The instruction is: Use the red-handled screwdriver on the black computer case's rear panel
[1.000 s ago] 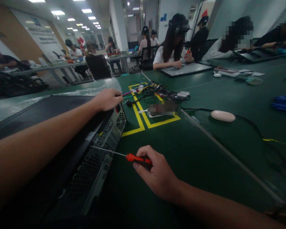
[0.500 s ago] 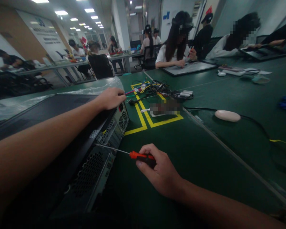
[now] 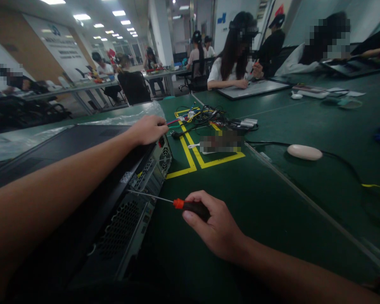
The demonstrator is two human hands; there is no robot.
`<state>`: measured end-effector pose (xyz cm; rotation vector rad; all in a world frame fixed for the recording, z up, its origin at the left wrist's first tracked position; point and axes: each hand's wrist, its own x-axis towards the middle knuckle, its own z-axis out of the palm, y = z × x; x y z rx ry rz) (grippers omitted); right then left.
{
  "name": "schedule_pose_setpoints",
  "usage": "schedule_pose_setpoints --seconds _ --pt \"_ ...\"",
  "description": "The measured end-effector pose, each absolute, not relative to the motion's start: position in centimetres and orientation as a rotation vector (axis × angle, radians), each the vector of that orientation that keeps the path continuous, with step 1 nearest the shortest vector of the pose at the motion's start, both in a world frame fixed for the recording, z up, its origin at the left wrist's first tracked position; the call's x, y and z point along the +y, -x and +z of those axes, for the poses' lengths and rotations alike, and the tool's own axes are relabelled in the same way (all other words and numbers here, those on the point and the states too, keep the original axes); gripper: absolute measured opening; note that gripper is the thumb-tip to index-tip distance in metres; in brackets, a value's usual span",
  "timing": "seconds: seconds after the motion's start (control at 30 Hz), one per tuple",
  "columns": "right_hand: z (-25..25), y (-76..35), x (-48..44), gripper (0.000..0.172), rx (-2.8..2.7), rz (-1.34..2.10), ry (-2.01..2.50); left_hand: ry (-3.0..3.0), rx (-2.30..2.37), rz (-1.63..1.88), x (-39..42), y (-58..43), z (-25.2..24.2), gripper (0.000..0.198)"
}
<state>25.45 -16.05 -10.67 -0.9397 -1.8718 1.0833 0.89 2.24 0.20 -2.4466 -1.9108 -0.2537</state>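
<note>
A black computer case (image 3: 68,145) lies on its side at the left, its metal back panel (image 3: 147,181) facing right. My left hand (image 3: 148,130) rests on the far corner of the case, fingers curled over its edge. My right hand (image 3: 217,219) is closed round the dark handle of a screwdriver (image 3: 179,204) with an orange collar. The thin shaft points left, and its tip meets the back panel near the upper edge. Whatever sits under the tip is too small to make out.
Behind the case lies clear plastic wrap (image 3: 145,110). Tangled cables (image 3: 209,116) and a blurred-out item (image 3: 221,143) lie by yellow tape (image 3: 190,156) on the green table (image 3: 256,198). A white oval object (image 3: 304,152) sits right. Across the table a person (image 3: 232,63) works over a flat panel.
The screwdriver handle has turned in my right hand, so its orange stripe no longer shows. The tip stays at the back panel, and my left hand keeps its place.
</note>
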Motion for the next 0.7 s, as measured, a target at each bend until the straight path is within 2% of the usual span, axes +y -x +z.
schedule_pose_setpoints --seconds 0.13,0.27,0.37,0.47,0.7 --pt "-10.84 -25.39 -15.87 0.012 -1.895 1.074 0.926 2.445 -1.908 -0.248 2.17 -0.97 0.24 0.043" --pt "-11.29 -25.14 -15.84 0.022 -1.936 1.101 0.885 2.455 -1.908 -0.243 2.12 -1.05 0.32 0.044" --pt "-11.43 -25.11 -16.04 0.017 -1.932 1.144 0.885 2.460 -1.900 -0.233 2.16 -1.04 0.38 0.045" --pt "-11.33 -25.22 -16.19 0.025 -1.926 1.144 0.921 2.452 -1.900 -0.199 2.14 -1.09 0.50 0.043" --pt "-11.35 -25.37 -16.01 0.014 -1.922 1.111 0.872 2.445 -1.921 -0.138 1.90 -1.26 0.54 0.046"
